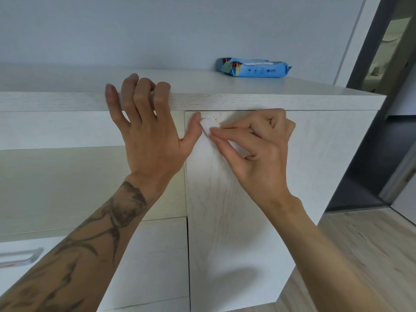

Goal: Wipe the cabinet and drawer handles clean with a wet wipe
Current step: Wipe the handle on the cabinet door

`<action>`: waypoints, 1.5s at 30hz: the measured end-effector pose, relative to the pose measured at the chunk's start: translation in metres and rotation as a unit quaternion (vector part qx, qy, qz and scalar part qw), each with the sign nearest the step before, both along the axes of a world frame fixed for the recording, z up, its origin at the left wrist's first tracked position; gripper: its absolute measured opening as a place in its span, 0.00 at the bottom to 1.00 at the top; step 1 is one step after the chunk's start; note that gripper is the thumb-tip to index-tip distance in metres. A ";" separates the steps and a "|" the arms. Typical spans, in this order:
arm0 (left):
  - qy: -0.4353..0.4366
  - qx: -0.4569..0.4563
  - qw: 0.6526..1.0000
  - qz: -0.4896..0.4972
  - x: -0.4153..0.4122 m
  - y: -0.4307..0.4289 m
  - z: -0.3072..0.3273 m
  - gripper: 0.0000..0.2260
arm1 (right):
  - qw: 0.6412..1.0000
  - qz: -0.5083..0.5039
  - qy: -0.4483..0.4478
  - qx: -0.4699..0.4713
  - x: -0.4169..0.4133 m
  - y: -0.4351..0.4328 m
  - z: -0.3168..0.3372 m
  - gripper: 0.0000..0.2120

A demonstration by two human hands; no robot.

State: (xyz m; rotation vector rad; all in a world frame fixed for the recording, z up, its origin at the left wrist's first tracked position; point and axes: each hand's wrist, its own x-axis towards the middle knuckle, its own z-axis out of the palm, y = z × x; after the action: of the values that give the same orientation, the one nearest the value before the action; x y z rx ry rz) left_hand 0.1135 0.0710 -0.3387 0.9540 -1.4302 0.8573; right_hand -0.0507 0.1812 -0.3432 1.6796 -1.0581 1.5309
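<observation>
My right hand [254,149] pinches a small folded white wet wipe [208,126] and presses it against the upper left corner of a pale wood cabinet door [225,221], just below the top board. A faint orange smudge shows on the door beside the wipe. My left hand [144,122] rests open on the front edge of the cabinet top [247,102], fingers hooked over it, thumb touching the wipe. A metal drawer handle [20,257] shows at the lower left, partly cut off by the frame edge.
A blue pack of wet wipes [253,67] lies on the cabinet top at the back right, near the wall. Drawer fronts [67,183] stack to the left of the door. Wooden floor [360,255] and a dark doorway [382,131] are to the right.
</observation>
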 end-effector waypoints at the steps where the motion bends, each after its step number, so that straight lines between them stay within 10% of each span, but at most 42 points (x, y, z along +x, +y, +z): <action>1: 0.000 0.002 1.000 0.000 0.000 0.000 0.000 0.25 | 1.000 0.000 0.004 0.000 -0.003 0.001 0.000 0.03; 26: 0.006 -0.010 1.000 -0.002 -0.001 0.002 0.000 0.24 | 0.935 0.058 -0.329 0.115 -0.043 0.032 -0.017 0.08; 45: -0.001 -0.003 1.000 -0.002 -0.001 0.003 0.001 0.24 | 0.968 -0.001 -0.243 0.059 -0.038 0.033 -0.021 0.06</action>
State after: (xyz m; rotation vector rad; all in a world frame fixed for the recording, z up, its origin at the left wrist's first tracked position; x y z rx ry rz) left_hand 0.1128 0.0744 -0.3375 0.9447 -1.4302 0.8590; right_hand -0.0887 0.2141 -0.3644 1.4032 -1.4191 1.9713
